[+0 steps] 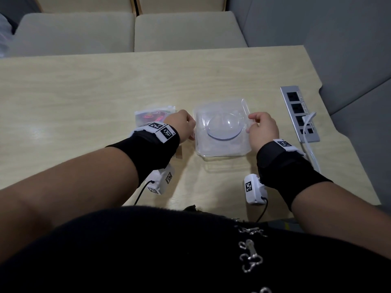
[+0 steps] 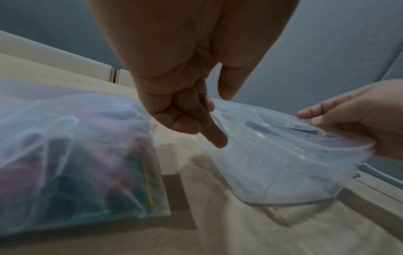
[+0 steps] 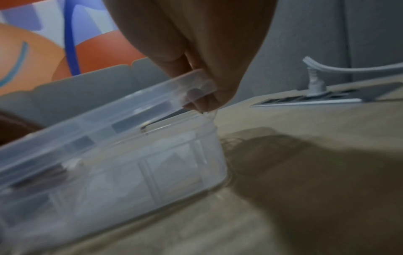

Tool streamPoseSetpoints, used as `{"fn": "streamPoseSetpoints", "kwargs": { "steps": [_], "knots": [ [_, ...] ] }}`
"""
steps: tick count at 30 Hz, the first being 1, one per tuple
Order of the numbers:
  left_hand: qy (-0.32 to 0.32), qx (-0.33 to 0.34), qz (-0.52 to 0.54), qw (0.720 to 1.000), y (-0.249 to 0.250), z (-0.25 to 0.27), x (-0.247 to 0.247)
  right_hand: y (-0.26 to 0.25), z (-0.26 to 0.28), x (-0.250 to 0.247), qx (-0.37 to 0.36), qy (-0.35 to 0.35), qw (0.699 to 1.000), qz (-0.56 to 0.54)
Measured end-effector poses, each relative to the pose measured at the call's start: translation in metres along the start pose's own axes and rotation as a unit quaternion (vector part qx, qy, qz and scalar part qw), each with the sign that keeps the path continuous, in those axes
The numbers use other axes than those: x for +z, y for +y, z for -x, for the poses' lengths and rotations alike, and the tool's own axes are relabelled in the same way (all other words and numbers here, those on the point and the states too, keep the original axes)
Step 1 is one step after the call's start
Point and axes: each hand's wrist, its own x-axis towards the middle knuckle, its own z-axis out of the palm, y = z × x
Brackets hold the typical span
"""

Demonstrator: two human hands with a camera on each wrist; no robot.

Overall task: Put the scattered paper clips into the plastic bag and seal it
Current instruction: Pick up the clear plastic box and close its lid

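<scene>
A plastic bag (image 1: 155, 115) with colourful paper clips inside lies flat on the table, just left of my left hand (image 1: 187, 125). In the left wrist view the bag (image 2: 72, 155) looks full; its seal does not show. A clear plastic box (image 1: 222, 149) stands in the middle with its clear lid (image 1: 222, 123) over it. My left hand (image 2: 202, 120) pinches the lid's (image 2: 283, 155) left edge. My right hand (image 1: 262, 129) pinches the right edge. In the right wrist view the lid (image 3: 109, 119) sits tilted above the box (image 3: 141, 172), gripped by my right hand (image 3: 202, 98).
A silver power strip (image 1: 300, 115) is set into the table at the right, with a white cable (image 1: 306, 140) plugged in and trailing toward me. Beige seat cushions (image 1: 127, 32) lie beyond the table's far edge. No loose clips show on the light wood table (image 1: 84, 92).
</scene>
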Motion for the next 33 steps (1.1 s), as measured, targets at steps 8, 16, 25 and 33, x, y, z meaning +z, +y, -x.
{"fn": "streamPoseSetpoints", "kwargs": {
  "steps": [8, 16, 25, 33],
  "knots": [
    [-0.006, 0.013, -0.042, 0.999, 0.000, 0.002, -0.002, -0.004, 0.007, 0.005, -0.042, 0.008, 0.983, 0.181],
    [-0.007, 0.029, -0.065, 0.997, 0.000, 0.003, -0.002, 0.001, 0.007, 0.006, -0.030, -0.014, 0.988, 0.153],
    [-0.009, 0.019, -0.091, 0.996, -0.003, 0.000, 0.001, 0.007, 0.001, -0.003, -0.008, 0.004, 0.992, 0.123],
    [0.013, 0.003, -0.084, 0.996, 0.000, -0.005, 0.003, -0.005, -0.010, -0.009, 0.048, -0.011, 0.985, 0.163]
  ]
}}
